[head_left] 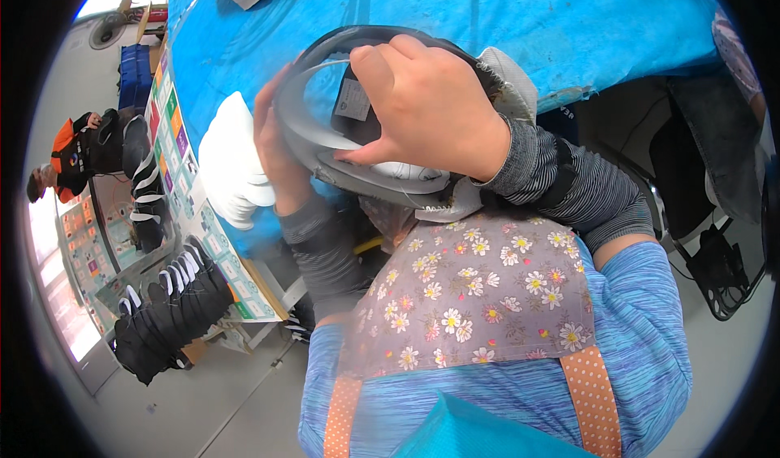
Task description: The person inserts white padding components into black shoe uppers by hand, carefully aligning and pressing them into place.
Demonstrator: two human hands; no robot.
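Observation:
In front of my chest I hold a black cap with its opening turned up; a pale label shows inside. A curved, translucent plastic strip runs along the inside of its left part. My left hand, slightly blurred, wraps round the cap's left side. My right hand reaches over the opening, thumb and forefinger bent to the strip's edges; its other fingers are partly hidden. Light grey fabric with a stitched edge sticks out at the cap's right. Beside my left hand lies a stack of white curved pieces.
A blue-covered table stretches ahead. At lower left hang or lie several black caps by a printed board. Farther left is a person in orange and black. A dark chair stands right, and a fan far left.

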